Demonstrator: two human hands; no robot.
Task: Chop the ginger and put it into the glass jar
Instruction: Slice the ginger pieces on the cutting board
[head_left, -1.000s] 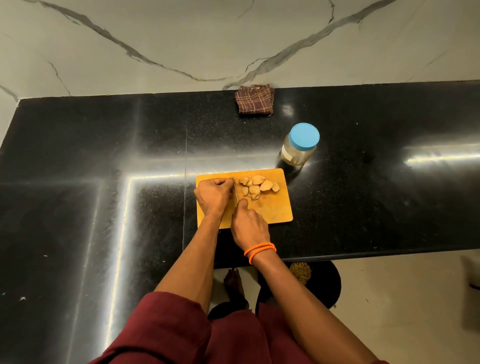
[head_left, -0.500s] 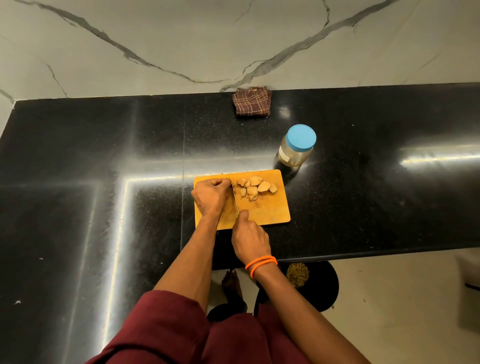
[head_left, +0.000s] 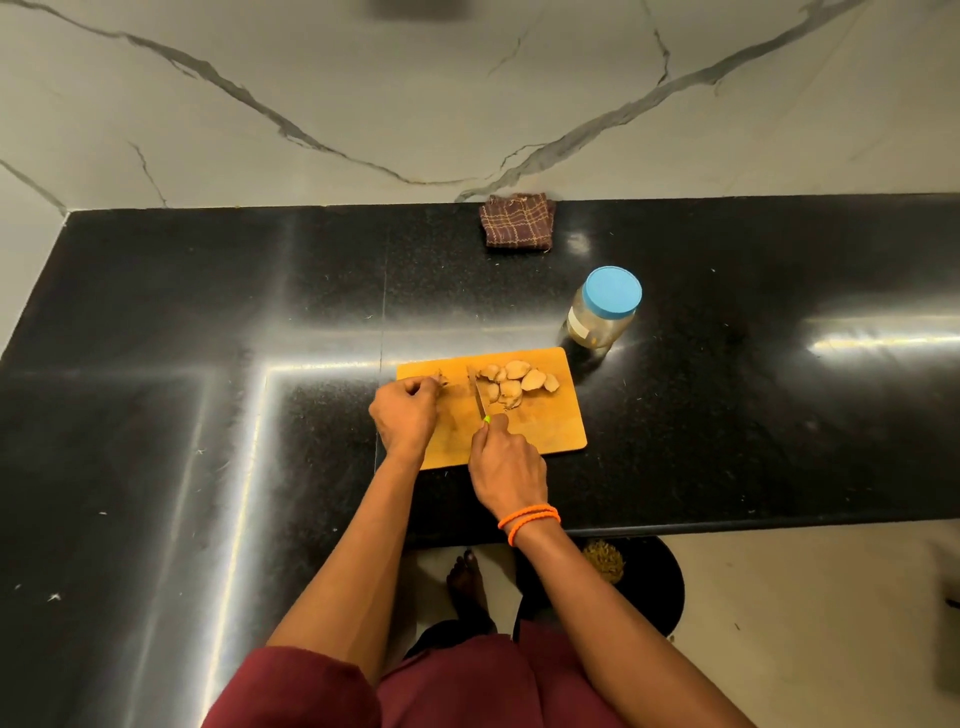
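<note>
On the orange cutting board (head_left: 545, 431), the right hand (head_left: 506, 467) grips a knife (head_left: 479, 397) beside the ginger slices (head_left: 511, 384). The left hand (head_left: 405, 415) pinches a small ginger piece (head_left: 442, 378). The lidded glass jar (head_left: 602, 309) stands on the worktop (head_left: 208, 312) just behind the board.

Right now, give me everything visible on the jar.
The glass jar stands upright on the black countertop, just beyond the far right corner of the orange cutting board, apart from it. Its round blue lid is on. The body is clear, with a pale label patch on its left side and a yellowish tint inside; contents unclear. Neither hand touches it.
</note>
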